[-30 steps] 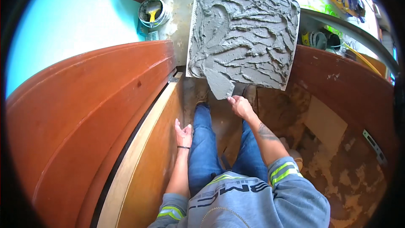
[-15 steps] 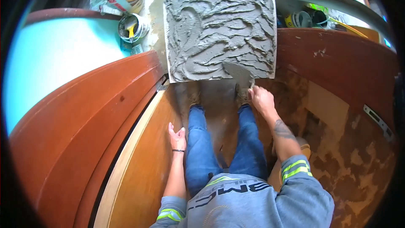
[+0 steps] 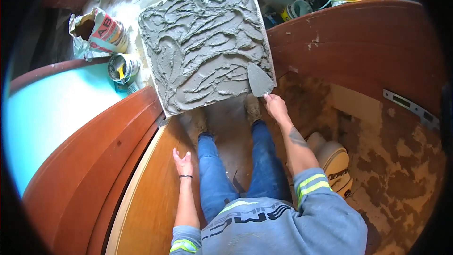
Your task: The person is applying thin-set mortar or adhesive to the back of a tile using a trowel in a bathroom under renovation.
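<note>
A large square tile (image 3: pixel 164 112) lies in front of me, its top covered in ridged grey mortar (image 3: pixel 203 42). My right hand (image 3: pixel 277 107) is closed round the handle of a trowel (image 3: pixel 259 81). The trowel's flat blade lies over the tile's near right corner, against the mortar. My left hand (image 3: pixel 183 162) hangs in the air beside the wooden door, fingers apart and holding nothing.
Left of the tile stand an open paper bag (image 3: pixel 106 30) and a bucket (image 3: pixel 123 67) with a yellow-handled tool inside. A wooden door (image 3: pixel 151 193) runs along my left. To my right are a reddish-brown panel (image 3: pixel 349 42), a spirit level (image 3: pixel 410 107) and a beige container (image 3: pixel 331 156).
The view has turned, so the tile appears tilted and further left. The trowel has shifted to the tile's near right corner, its blade turned. The left hand stays open.
</note>
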Demonstrator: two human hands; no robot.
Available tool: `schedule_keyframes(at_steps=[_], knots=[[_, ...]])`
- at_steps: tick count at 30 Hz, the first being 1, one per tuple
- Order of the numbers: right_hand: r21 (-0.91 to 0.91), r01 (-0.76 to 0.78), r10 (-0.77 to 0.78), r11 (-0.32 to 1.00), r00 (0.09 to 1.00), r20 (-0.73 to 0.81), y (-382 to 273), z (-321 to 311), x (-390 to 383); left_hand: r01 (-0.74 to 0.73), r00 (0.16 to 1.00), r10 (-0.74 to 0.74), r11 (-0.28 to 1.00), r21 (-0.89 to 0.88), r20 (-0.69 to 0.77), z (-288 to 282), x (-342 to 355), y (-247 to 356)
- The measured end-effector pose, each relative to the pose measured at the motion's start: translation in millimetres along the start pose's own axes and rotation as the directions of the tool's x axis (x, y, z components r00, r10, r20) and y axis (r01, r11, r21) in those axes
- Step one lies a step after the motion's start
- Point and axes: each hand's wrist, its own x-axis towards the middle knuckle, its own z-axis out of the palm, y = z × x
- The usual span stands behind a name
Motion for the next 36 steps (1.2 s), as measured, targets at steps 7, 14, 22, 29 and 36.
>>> schedule_keyframes(at_steps=[7,14,22,29,36], knots=[[0.127,0.036,-0.042,0.991,0.998,0.051,6.9,-38.4,16.2,-0.006,0.999,0.0,0.99,0.14,0.042,27.1,-2.4,9.3],[0.234,0.016,-0.007,0.972,0.999,-0.042,55.9,-26.2,-20.8,0.001,0.995,-0.004,1.0,0.03,0.103,56.5,-13.0,40.1],[0.496,-0.332,0.236,0.802,0.94,0.248,85.4,-30.4,-52.6,-0.028,0.989,0.014,0.995,0.092,0.144,58.4,-9.4,65.0],[0.918,-0.385,-0.125,-0.095,0.92,0.372,-38.9,40.7,6.8,-0.053,0.989,0.037,0.992,0.113,0.141,61.2,1.5,65.1],[-0.036,0.231,-0.23,0.972,0.973,0.03,-42.3,29.0,-1.8,0.047,0.997,-0.051,0.997,0.061,0.064,15.0,9.4,49.1]])
